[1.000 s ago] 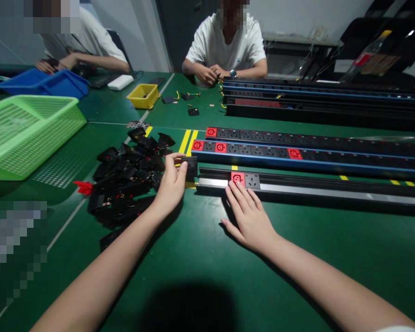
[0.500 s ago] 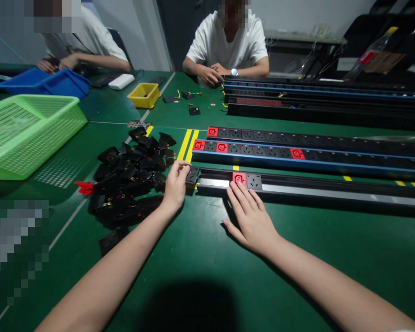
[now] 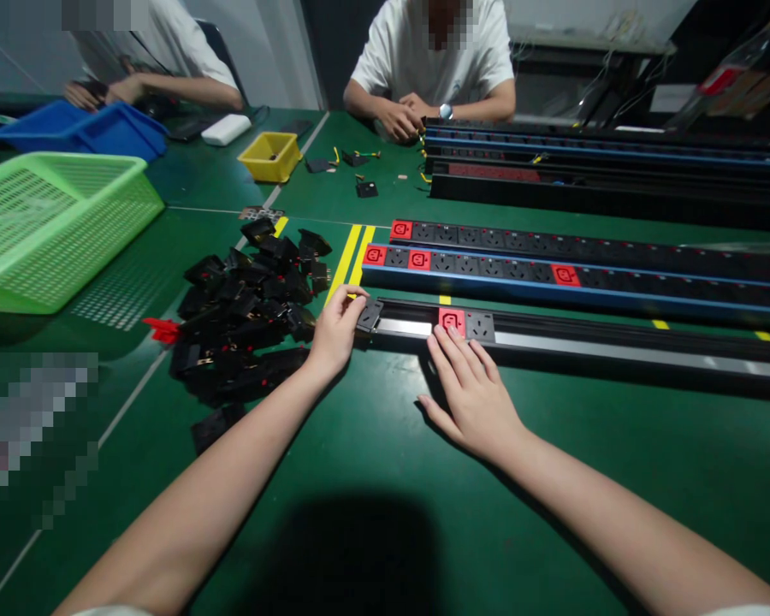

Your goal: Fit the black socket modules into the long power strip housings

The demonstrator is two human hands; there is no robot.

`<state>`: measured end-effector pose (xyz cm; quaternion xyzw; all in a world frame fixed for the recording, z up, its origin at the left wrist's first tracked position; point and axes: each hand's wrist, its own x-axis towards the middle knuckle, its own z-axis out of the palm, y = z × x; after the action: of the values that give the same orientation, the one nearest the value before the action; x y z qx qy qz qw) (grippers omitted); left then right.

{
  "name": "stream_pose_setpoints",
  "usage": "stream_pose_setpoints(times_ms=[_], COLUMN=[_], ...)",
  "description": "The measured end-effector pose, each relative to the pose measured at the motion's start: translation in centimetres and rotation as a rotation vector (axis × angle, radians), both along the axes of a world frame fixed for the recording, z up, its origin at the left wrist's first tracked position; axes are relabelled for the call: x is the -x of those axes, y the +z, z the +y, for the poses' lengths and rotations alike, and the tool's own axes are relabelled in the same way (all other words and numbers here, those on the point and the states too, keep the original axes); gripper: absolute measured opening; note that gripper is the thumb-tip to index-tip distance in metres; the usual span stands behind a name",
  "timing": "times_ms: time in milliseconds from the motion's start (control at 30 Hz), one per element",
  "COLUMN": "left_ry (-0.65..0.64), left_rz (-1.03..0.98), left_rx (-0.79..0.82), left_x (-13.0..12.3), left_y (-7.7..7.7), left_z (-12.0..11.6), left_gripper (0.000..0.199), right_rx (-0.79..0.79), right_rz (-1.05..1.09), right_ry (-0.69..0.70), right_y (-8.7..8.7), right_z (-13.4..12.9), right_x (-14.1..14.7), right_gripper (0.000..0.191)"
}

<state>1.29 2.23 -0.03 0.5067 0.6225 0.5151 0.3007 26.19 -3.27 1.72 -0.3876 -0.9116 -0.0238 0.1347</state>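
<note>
My left hand is closed on a black socket module, tilted at the left end of a long black channel with a silver strip inside. My right hand lies flat with its fingers stretched, fingertips touching the near edge of a red socket module seated in the channel. Directly right of the red one sits another black socket module. To the left of my left hand is a pile of loose black modules, with a red piece at its edge.
Filled socket strips, one blue-sided, lie beyond the channel. Further back are more long rails. A green basket, a blue bin and a yellow bin stand left. Two people sit across the table.
My left hand has brought the black socket module right, up to the channel's left end, and tilted it. My right hand keeps its place at the red module. The view has shifted slightly.
</note>
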Motion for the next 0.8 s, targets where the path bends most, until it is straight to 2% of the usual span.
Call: stream_pose_setpoints(times_ms=[567, 800], left_ry=[-0.048, 0.027], left_rz=[-0.016, 0.15], left_rx=[-0.041, -0.013], left_x=[0.15, -0.51], left_y=[-0.38, -0.05], left_z=[0.17, -0.44], left_gripper=[0.031, 0.028], right_rx=[0.012, 0.004], right_rz=[0.002, -0.003], right_ry=[0.001, 0.001], right_y=[-0.03, -0.01], right_z=[0.05, 0.04], right_x=[0.01, 0.03], right_gripper=[0.079, 0.078])
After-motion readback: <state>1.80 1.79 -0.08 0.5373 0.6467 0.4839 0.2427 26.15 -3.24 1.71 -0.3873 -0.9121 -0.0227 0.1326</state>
